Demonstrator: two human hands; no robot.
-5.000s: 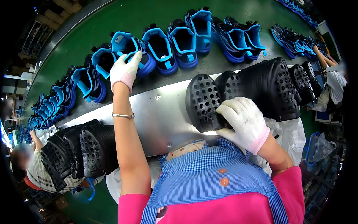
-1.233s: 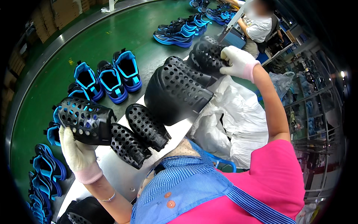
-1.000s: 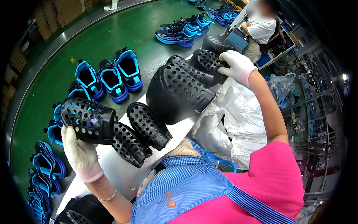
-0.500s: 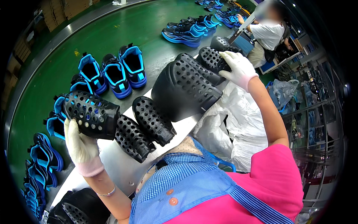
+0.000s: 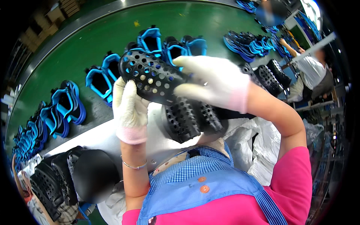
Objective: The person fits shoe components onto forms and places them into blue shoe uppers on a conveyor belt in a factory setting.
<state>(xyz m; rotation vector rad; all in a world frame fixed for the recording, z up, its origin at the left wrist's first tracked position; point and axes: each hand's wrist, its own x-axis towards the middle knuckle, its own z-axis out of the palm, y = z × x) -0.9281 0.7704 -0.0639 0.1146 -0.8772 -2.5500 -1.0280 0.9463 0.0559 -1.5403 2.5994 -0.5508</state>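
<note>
My left hand (image 5: pixel 130 108), in a white glove, grips a black perforated plastic shell (image 5: pixel 150 71) by its lower left side. The shell is raised and tilted over the front of a white table (image 5: pixel 152 137). My right hand (image 5: pixel 215 80), gloved too and blurred, is at the shell's right end, thumb and fingers apart on either side; whether it touches the shell I cannot tell. Below it, two similar shells (image 5: pixel 183 122) lie side by side on the table. More black shells (image 5: pixel 268 79) stand to the right, partly hidden behind my right wrist.
Black and blue shoes (image 5: pixel 99 82) stand in rows along a green surface (image 5: pixel 101 45) beyond the table. More perforated shells (image 5: pixel 48 180) are at the lower left. A crumpled white plastic bag (image 5: pixel 268 146) lies by my right arm. A co-worker (image 5: pixel 313 71) is at the upper right.
My right hand has left the shells at the right and come over to the held shell. The left hand has carried that shell up and right. The whole view has turned.
</note>
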